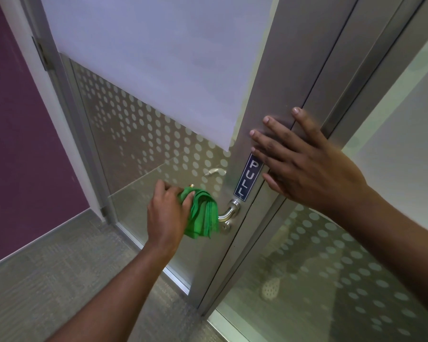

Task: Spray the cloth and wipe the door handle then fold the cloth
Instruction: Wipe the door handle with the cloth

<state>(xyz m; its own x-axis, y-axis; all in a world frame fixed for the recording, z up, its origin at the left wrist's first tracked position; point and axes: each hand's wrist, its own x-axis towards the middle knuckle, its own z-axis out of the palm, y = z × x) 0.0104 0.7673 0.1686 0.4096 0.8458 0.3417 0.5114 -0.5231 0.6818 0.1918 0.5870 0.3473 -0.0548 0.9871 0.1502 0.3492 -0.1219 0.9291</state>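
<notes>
Grey carpet and a dotted glass door (143, 134) fill the frame; at lower centre the left hand (164, 213) clenches a green cloth (203, 215) around the door handle (229, 212), while the right hand (309, 166), fingers spread flat, apparently steadies the frame.

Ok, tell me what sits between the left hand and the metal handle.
The green cloth, bunched in the left hand, covers the door handle lever's grip end. The head view shows it.
</notes>
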